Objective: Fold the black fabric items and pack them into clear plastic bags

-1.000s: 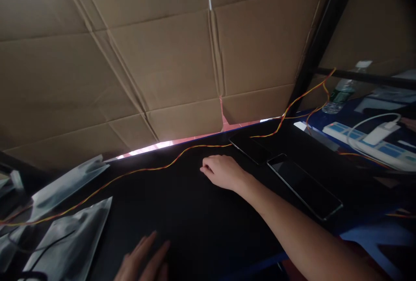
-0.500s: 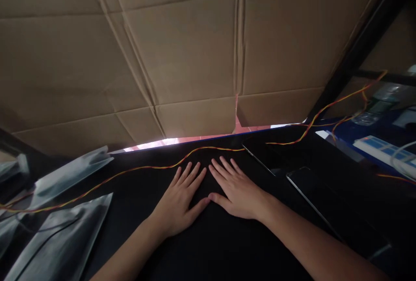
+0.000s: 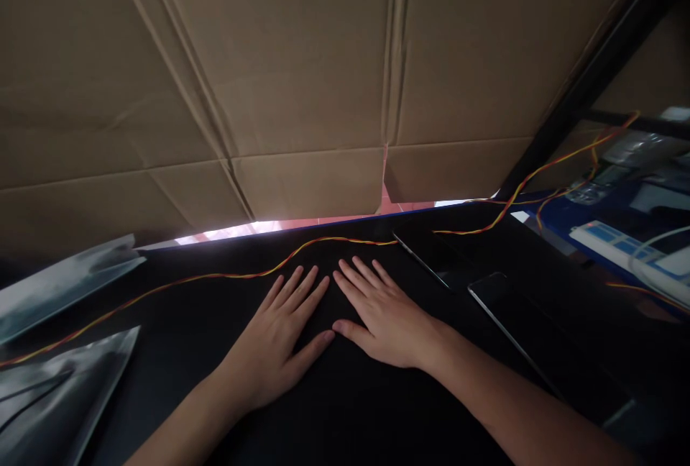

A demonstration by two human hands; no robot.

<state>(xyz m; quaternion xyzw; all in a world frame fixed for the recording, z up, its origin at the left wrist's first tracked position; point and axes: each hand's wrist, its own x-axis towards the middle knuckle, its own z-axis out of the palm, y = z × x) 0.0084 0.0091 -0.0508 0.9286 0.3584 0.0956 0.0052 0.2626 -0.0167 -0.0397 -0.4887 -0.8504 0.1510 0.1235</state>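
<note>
My left hand (image 3: 277, 347) lies flat on the black tabletop (image 3: 345, 423), palm down with its fingers spread. Beside it, my right hand (image 3: 385, 315) also rests palm down, fingers apart. The two thumb tips almost meet; neither hand holds anything. A twisted red and yellow wire (image 3: 310, 243) runs across the table just beyond the fingertips. To the right of my right hand lie a dark flat phone-like device (image 3: 423, 257) and, nearer to me, a longer dark one (image 3: 539, 336) with a shiny edge.
At the left lie a translucent bag (image 3: 70, 282) and a silvery bag (image 3: 70, 394) with a dark cord. A white and blue power strip (image 3: 625, 250) and a plastic bottle (image 3: 598, 178) are at the right. Cardboard (image 3: 302, 78) walls off the back, beside a dark frame post (image 3: 587, 70).
The view has shifted slightly, so the bags, wire and hands appear a little further left. Both hands stay flat on the table in the same pose.
</note>
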